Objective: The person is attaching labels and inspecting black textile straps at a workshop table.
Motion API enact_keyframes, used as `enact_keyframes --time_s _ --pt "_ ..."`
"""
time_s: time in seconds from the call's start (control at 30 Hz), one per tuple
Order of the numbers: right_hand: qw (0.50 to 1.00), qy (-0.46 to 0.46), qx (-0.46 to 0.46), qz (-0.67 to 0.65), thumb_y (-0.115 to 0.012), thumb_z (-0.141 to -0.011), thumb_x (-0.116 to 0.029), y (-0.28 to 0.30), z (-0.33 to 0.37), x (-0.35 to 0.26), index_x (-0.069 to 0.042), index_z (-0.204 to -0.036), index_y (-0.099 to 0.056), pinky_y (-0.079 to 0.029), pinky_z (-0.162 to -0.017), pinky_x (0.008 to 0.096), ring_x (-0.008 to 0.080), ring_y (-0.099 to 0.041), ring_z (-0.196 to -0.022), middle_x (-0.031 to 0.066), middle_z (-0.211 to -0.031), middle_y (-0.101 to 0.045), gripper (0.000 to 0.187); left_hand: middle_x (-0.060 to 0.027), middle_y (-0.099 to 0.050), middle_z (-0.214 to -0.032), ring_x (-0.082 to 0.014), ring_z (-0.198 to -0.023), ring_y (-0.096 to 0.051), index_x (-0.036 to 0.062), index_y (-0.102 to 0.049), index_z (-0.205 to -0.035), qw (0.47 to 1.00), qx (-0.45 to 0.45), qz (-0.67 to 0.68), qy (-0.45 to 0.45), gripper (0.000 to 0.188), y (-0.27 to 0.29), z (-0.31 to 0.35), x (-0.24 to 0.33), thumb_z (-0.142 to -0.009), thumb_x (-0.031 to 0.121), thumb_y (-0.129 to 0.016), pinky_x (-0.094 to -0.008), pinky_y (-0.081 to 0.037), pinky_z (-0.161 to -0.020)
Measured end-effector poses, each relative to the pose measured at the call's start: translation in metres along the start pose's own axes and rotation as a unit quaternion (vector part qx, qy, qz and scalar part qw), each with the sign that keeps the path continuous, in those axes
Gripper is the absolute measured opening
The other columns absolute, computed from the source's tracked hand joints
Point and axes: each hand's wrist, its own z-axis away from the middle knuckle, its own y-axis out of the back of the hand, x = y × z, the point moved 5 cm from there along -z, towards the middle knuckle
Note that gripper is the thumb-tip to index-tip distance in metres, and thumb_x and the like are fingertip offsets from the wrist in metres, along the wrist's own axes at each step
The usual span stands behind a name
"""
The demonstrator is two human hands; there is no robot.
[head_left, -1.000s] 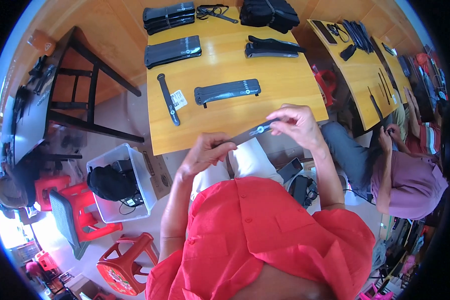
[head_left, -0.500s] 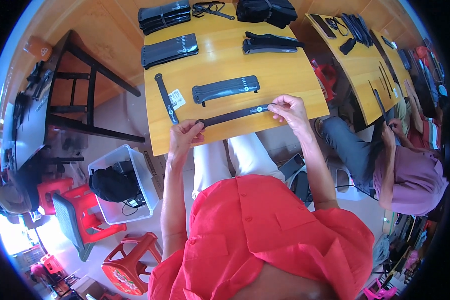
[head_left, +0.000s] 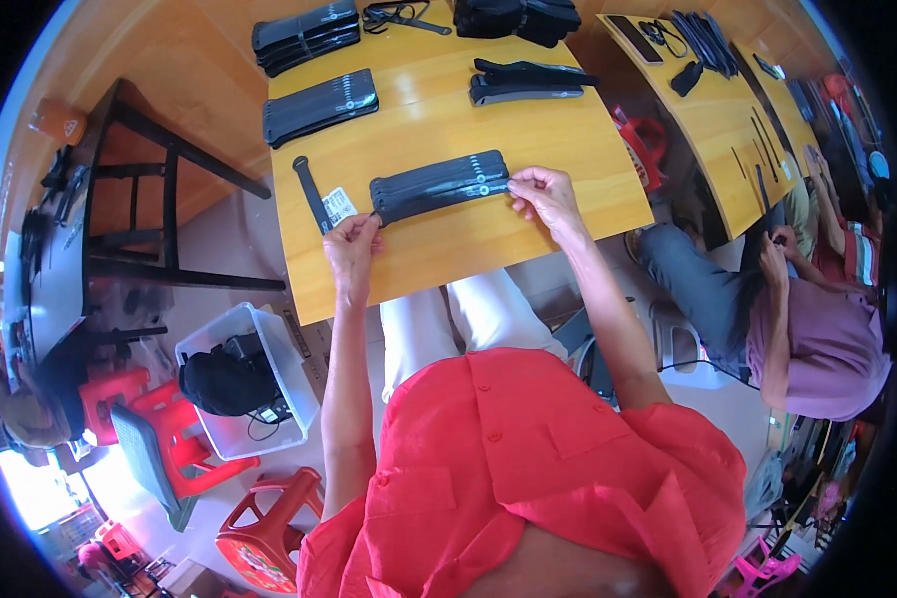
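Observation:
A long black strap (head_left: 441, 202) stretches between my two hands along the near side of a stack of black straps (head_left: 435, 173). My left hand (head_left: 351, 251) pinches its left end, beside the stack's left corner. At the other end, next to the pale printed mark, my right hand (head_left: 544, 201) grips the strap between thumb and fingers. A single strap (head_left: 310, 191) lies lengthwise left of the stack, beside a white printed label (head_left: 339, 204). All of these are on the yellow table (head_left: 439, 259).
Farther back on the table are more strap bundles (head_left: 321, 105), some black straps (head_left: 528, 82) and a dark folded bundle (head_left: 518, 18). A co-worker (head_left: 812, 344) sits at another yellow table (head_left: 708, 149) to the right. Left on the floor stand a clear bin (head_left: 294, 374) and red stools (head_left: 269, 528).
Both hands have moved away from me and slightly left with the strap, bringing it from the table's near edge up against the stack. The view has shifted a little.

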Motion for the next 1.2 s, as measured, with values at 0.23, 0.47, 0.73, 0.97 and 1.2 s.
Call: enact_keyframes --time_s 0.23,0.47,0.73,0.97,1.2 --pt "0.999 -0.024 0.038 0.001 -0.068 -0.078 -0.009 -0.002 -0.013 0.010 0.000 -0.082 -0.063 -0.040 -0.038 0.0187 0.0077 -0.055 -0.049 0.0037 -0.065 -0.060 0.011 -0.0025 -0.060 -0.065 -0.0059 -0.049 -0.051 -0.0033 -0.064 -0.082 0.997 0.066 -0.013 -0.035 0.009 -0.006 -0.007 0.000 -0.080 0.006 -0.066 -0.0193 -0.043 -0.044" --pt "0.998 -0.032 0.049 0.003 -0.068 -0.077 -0.010 -0.002 -0.015 0.012 0.000 -0.081 -0.063 -0.041 -0.037 0.0189 0.0080 -0.056 -0.047 0.0036 -0.063 -0.060 0.012 -0.0018 -0.059 -0.064 -0.0057 -0.048 -0.050 -0.0026 -0.063 -0.080 0.994 0.094 -0.029 -0.036 0.009 -0.007 -0.006 0.001 -0.080 0.006 -0.066 -0.0189 -0.041 -0.042" --pt "0.998 -0.044 0.053 -0.007 -0.067 -0.077 -0.010 -0.003 -0.014 0.012 -0.002 -0.079 -0.062 -0.042 -0.038 0.0185 0.0075 -0.055 -0.047 0.0022 -0.064 -0.059 0.009 -0.0027 -0.061 -0.066 -0.0060 -0.049 -0.052 -0.0033 -0.064 -0.083 0.992 0.113 -0.039 -0.047 0.009 -0.009 -0.005 0.001 -0.080 0.005 -0.065 -0.0192 -0.043 -0.044" --pt "0.997 -0.048 0.064 -0.007 -0.067 -0.077 -0.008 -0.004 -0.015 0.013 -0.004 -0.078 -0.062 -0.042 -0.038 0.0182 0.0073 -0.054 -0.045 0.0019 -0.064 -0.058 0.007 -0.0037 -0.062 -0.067 -0.0060 -0.051 -0.053 -0.0032 -0.064 -0.085 0.991 0.118 -0.048 -0.045 0.008 -0.009 -0.003 0.000 -0.081 0.004 -0.065 -0.0196 -0.045 -0.045" --pt "0.996 -0.049 0.074 -0.012 -0.065 -0.078 -0.009 -0.002 -0.013 0.013 -0.001 -0.077 -0.062 -0.043 -0.039 0.0189 0.0083 -0.055 -0.047 0.0028 -0.063 -0.058 0.009 -0.0030 -0.061 -0.065 -0.0064 -0.051 -0.053 -0.0029 -0.064 -0.083 0.989 0.123 -0.053 -0.056 0.008 -0.010 -0.003 0.000 -0.080 0.004 -0.065 -0.0196 -0.046 -0.045"
